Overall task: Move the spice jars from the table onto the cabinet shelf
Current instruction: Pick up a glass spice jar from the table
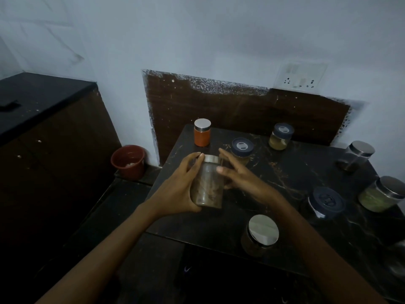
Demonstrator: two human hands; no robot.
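Left hand (179,189) is wrapping around the clear steel-lidded jar (208,183), clamped on its side, holding it over the near left part of the dark marble table (291,178). I'm keeping my right hand (236,172) beside it, fingers spread apart, thumb touching the glass. Behind it are sitting an orange jar (202,133) and a blue-lidded jar (242,150); a red bucket (128,161) is standing on the floor to the left.

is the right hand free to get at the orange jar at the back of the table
Probably not yet: the right hand rests against the clear jar that the left hand grips. Otherwise, the path to the orange jar looks open.
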